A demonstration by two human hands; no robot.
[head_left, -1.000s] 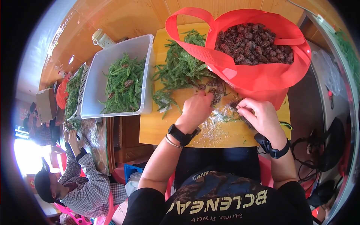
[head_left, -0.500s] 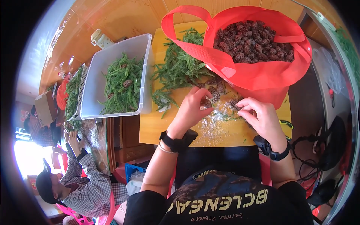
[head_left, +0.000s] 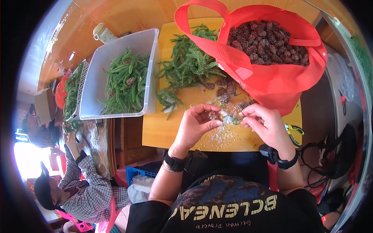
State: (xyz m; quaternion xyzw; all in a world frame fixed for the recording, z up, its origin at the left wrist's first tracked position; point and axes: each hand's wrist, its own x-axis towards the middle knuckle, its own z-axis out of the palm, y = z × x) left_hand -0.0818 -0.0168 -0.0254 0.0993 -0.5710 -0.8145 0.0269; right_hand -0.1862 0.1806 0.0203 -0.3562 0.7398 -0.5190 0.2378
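Note:
A small brown pine cone (head_left: 214, 115) is pinched between the thumb and fingers of my left hand (head_left: 196, 125), low over the yellow table. My right hand (head_left: 265, 123) is just to its right, thumb and fingertips pressed together; whatever they hold is too small to make out. Dark thin wires or stems (head_left: 246, 104) show beside its fingertips. Between and below the hands, white flakes (head_left: 222, 136) are scattered on the wood. Several loose pine cones (head_left: 223, 93) lie just beyond my hands, beside a heap of green fir sprigs (head_left: 190, 64).
A red bag (head_left: 272, 79) full of pine cones stands at the back right. Yellow-handled pliers (head_left: 294, 134) lie at the table's right edge. On the left is a clear plastic bin (head_left: 91, 85) of sprigs with cones. A person in a checked shirt (head_left: 91, 194) works farther left.
My left hand has drawn slightly nearer to me with the pine cone, which now shows more plainly. My right fingertips have come down and left, away from the dark thin wires or stems.

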